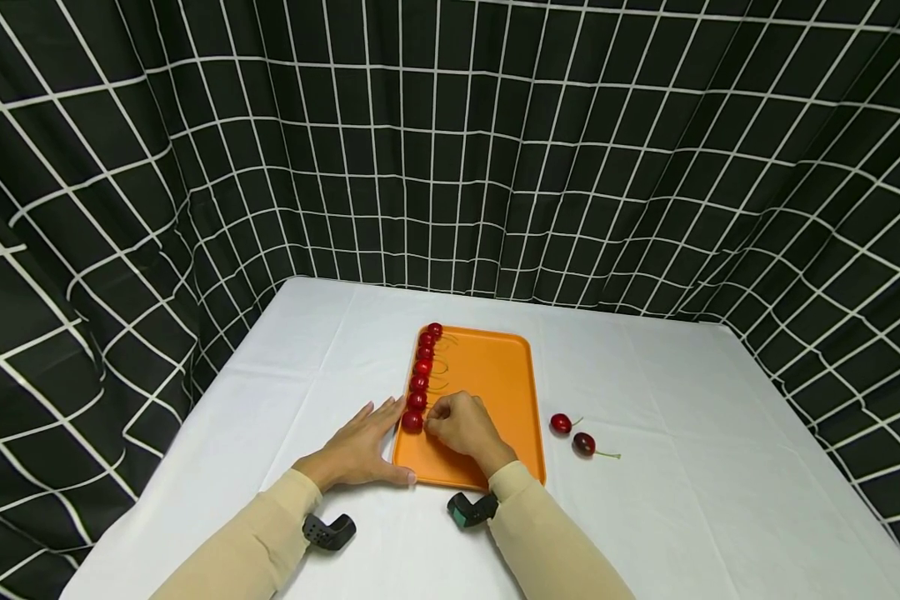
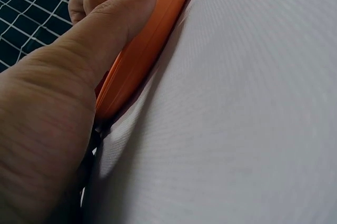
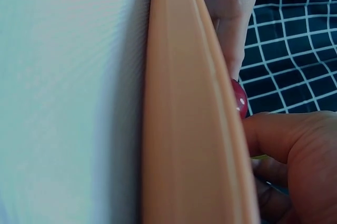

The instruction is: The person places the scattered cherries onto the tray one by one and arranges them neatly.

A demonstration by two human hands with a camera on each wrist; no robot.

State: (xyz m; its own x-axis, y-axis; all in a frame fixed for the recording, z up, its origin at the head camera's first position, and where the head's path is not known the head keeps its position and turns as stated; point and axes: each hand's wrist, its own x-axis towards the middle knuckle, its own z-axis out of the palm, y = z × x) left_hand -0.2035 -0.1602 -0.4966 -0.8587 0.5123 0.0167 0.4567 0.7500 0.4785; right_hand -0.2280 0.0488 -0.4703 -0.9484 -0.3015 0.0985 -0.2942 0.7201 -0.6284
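Observation:
An orange tray (image 1: 504, 367) lies on the white cloth, with several red cherries in a row along its left side. My left hand (image 1: 360, 450) rests at the tray's near left corner, fingers extended along the left edge and thumb at the near edge. Over the tray, my right hand (image 1: 465, 425) has its thumb and fingers pinched together right beside the nearest cherry (image 1: 412, 422). In the right wrist view that cherry (image 3: 241, 97) shows past the tray rim, and a bit of yellow-green stem (image 3: 260, 157) appears under the thumb. The fingertips themselves are mostly hidden.
To the right of the tray lie a red cherry (image 1: 561, 423) and a darker cherry (image 1: 584, 443), both with stems. White cloth (image 1: 682, 483) covers the table. A black curtain with a white grid (image 1: 465, 150) hangs behind and at both sides.

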